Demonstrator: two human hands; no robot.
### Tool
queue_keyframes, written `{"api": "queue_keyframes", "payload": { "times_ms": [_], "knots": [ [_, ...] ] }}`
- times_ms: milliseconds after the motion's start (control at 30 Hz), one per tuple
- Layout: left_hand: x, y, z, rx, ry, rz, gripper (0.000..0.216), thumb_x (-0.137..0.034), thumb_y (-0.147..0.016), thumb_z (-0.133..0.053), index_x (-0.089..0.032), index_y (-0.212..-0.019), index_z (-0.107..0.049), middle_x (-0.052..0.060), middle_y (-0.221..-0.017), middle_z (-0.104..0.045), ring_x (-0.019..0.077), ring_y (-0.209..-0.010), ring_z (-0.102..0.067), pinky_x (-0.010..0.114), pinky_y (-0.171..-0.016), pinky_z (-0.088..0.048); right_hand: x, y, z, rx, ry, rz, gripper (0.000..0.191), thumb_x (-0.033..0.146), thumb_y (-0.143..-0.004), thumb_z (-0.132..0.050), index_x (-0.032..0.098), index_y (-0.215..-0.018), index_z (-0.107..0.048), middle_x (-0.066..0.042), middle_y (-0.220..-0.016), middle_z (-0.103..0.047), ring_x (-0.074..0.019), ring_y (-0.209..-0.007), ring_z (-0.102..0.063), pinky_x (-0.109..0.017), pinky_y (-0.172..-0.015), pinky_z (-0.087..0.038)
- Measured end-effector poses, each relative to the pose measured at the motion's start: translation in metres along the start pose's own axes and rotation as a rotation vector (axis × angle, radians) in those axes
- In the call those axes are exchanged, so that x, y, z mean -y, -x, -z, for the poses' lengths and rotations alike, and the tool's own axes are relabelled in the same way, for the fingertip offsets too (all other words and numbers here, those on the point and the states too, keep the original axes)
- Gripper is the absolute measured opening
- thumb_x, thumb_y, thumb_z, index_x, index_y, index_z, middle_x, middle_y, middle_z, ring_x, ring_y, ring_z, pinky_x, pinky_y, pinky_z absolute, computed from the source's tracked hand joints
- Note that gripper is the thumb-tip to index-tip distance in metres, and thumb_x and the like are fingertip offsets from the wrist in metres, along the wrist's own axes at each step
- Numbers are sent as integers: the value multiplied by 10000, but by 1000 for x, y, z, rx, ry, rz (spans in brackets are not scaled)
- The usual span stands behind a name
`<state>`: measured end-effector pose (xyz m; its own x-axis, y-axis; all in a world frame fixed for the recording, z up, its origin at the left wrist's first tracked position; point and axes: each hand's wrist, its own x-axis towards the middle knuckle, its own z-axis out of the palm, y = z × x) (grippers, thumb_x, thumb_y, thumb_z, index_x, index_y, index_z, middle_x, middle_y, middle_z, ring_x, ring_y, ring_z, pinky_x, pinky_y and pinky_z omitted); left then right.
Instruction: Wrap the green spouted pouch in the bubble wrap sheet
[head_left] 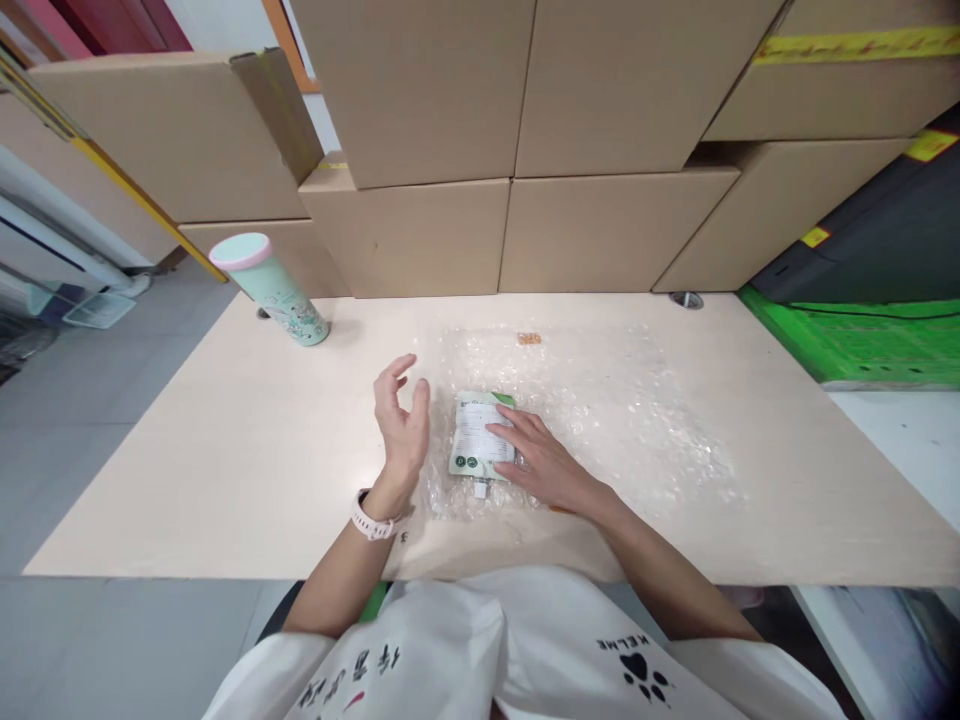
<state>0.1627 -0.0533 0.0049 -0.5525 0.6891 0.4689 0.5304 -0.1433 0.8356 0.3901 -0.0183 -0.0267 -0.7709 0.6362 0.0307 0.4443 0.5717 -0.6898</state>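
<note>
A white and green spouted pouch lies flat on a sheet of bubble wrap, its cap toward me. My right hand rests over the pouch's right side with the fingers stretched out and spread. Just left of the bubble wrap, my left hand is raised with its thumb and fingers apart, holding nothing. A pink-white watch band circles my left wrist. Beneath the near edge of the wrap lies a sheet of light brown material, partly hidden by my shirt.
A mint-green tumbler with a pink-rimmed lid stands at the table's back left. Several cardboard boxes are stacked along the back edge of the table. To the right are a dark bin and a green crate.
</note>
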Motion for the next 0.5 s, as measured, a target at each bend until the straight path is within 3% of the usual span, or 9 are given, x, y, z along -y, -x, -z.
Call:
{"api": "queue_keyframes", "payload": {
  "times_ms": [100, 200, 333, 500],
  "knots": [
    [-16, 9, 4, 373, -192, -219, 227, -289, -932, -528, -213, -1125, -621, 82, -1193, -663, 230, -1153, -593, 396, -1005, -463, -4, -3, -4, -1, 42, 7, 543, 525, -955, -510, 267, -1433, -496, -92, -1637, -241, -309, -1505, -185, -532, -1182, -283],
    [-19, 19, 8, 646, -506, -118, 245, -268, -945, -494, -184, -1146, -607, 99, -1041, -705, 252, -954, -660, 379, -833, -506, -4, -3, -2, -35, -25, -75, 577, 549, -977, -438, 273, -1484, -411, -98, -1650, -198, -300, -1515, -172, -529, -1182, -278],
    [-9, 31, 12, 772, -680, 114, 349, -213, -955, -422, -174, -1294, -499, 56, -845, -709, 242, -753, -673, 335, -691, -469, -2, -3, 0, -62, -94, -132, 623, 555, -982, -410, 283, -1531, -297, -96, -1651, -199, -299, -1522, -159, -529, -1185, -277],
    [-3, 40, 10, 737, -505, 140, 467, -172, -923, -424, -208, -1388, -396, 25, -859, -682, 210, -758, -645, 299, -684, -433, -3, -6, -7, -107, -66, -65, 637, 505, -997, -385, 286, -1562, -189, -104, -1613, -283, -293, -1499, -212, -541, -1184, -277]
  ]
}}
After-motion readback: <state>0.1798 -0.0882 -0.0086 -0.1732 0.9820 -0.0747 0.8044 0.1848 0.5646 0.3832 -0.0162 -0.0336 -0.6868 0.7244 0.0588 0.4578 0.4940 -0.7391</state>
